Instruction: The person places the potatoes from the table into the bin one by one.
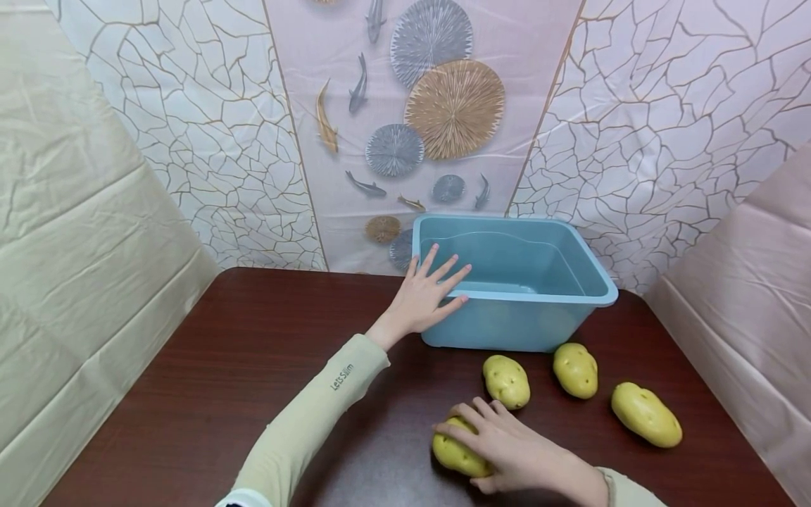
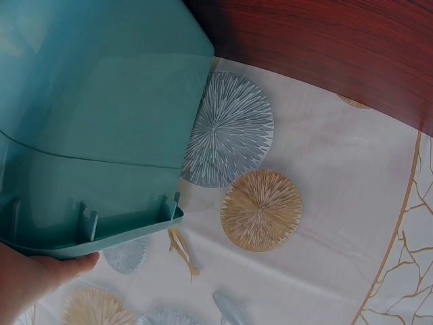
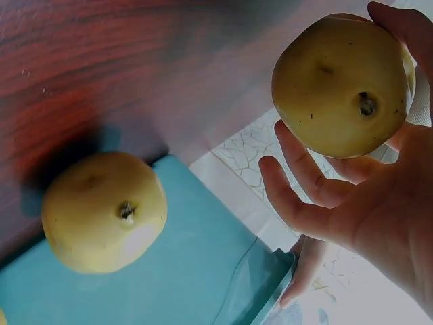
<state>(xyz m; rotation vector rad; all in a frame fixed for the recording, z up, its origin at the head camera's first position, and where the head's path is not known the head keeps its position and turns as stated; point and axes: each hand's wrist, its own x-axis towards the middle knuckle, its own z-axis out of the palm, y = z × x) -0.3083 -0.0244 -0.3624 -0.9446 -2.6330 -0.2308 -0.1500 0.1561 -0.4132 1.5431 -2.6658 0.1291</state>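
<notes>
In the head view, my left hand (image 1: 423,299) reaches to the near left corner of a blue plastic bin (image 1: 500,320), its fingers spread over the rim. Its thumb side lies by the bin's edge in the left wrist view, where only part of the hand (image 2: 37,277) shows. My right hand (image 1: 516,447) grips a yellow potato (image 1: 455,451) low over the table, fingers curled round it. The right wrist view shows that potato against the fingers too. Just beyond it lies a second potato (image 1: 507,382).
Two more potatoes, one near the bin (image 1: 575,371) and one farther right (image 1: 646,415), lie on the dark wooden table (image 1: 209,394). Patterned cloth (image 1: 234,127) hangs behind the table, and plain cloth walls (image 1: 70,282) flank it.
</notes>
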